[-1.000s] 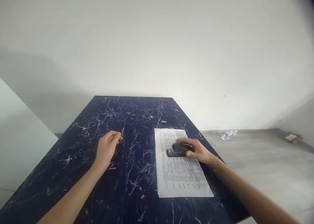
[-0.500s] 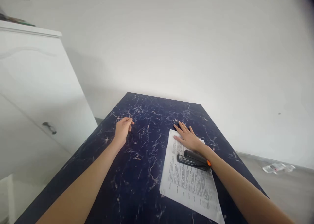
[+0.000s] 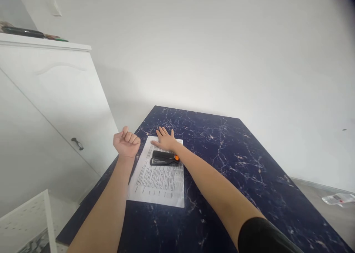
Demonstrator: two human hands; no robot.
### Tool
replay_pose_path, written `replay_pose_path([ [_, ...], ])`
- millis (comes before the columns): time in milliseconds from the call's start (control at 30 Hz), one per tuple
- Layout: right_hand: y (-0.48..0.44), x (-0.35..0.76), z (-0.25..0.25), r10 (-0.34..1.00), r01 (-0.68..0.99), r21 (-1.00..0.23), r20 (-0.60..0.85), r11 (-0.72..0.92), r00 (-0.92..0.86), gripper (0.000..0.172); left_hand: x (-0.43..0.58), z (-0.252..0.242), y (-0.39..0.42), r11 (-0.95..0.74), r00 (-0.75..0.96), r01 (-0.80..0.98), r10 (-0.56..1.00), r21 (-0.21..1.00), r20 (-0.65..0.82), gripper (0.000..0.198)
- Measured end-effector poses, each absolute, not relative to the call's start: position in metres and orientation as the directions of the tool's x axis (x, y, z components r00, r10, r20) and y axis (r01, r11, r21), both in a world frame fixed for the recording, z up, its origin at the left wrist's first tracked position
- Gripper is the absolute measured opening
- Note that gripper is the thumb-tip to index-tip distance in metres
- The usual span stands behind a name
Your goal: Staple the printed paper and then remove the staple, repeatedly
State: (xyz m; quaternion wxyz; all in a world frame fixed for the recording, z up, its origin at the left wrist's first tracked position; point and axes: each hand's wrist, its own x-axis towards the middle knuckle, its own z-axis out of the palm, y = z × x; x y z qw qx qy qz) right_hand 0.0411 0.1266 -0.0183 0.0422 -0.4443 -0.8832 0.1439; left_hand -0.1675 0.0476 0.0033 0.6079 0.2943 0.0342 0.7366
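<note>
My right hand (image 3: 166, 140) lies flat with fingers spread over the top edge of a printed sheet of paper (image 3: 155, 184). A black stapler (image 3: 165, 158) with an orange part at one end rests on the sheet, just below that hand and beside the wrist. My left hand (image 3: 127, 142) is raised in a closed fist at the left edge of the table, left of the paper's top. Its fingers are curled in, and nothing shows in them.
Beneath the paper is a dark blue marbled table (image 3: 222, 171), its far edge near a pale wall. A white cabinet (image 3: 63, 86) stands at left with things on top. A white perforated item (image 3: 24, 216) is at lower left. Clear plastic packaging (image 3: 338, 199) lies on the floor at right.
The paper and stapler have shifted left across the table along with my right hand. My left hand has turned and closed into a tighter fist. The view has swung slightly left.
</note>
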Motion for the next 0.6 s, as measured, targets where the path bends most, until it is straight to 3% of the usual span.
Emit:
replay_pose_path([
  [133,0.129,0.027,-0.021,0.767,0.721,-0.298,0.064,0.625,-0.639,0.088,-0.167,0.003,0.047,-0.265,-0.082,-0.883,0.901,0.388,0.427,0.040],
  [200,0.128,0.033,-0.022,0.667,0.614,-0.297,0.128,0.732,-0.734,0.078,-0.168,0.002,0.048,-0.258,-0.072,-0.875,0.906,0.410,0.418,0.040],
  [300,0.123,0.052,-0.023,0.474,0.428,-0.302,0.097,0.852,-0.875,0.064,-0.171,0.002,0.049,-0.222,-0.015,-0.868,0.906,0.443,0.424,0.039],
  [400,0.113,0.078,-0.022,0.392,0.348,-0.325,0.079,0.879,-0.917,0.060,-0.166,0.007,0.049,-0.152,0.114,-0.828,0.897,0.539,0.427,0.042],
  [500,0.096,0.112,-0.021,0.376,0.329,-0.337,0.083,0.882,-0.923,0.061,-0.139,0.010,0.047,-0.098,0.281,-0.604,0.902,0.791,0.327,0.044],
  [600,0.073,0.153,-0.022,0.431,0.376,-0.325,0.112,0.868,-0.896,0.058,-0.095,0.006,0.043,-0.191,0.349,-0.182,0.904,0.964,0.245,0.040],
])
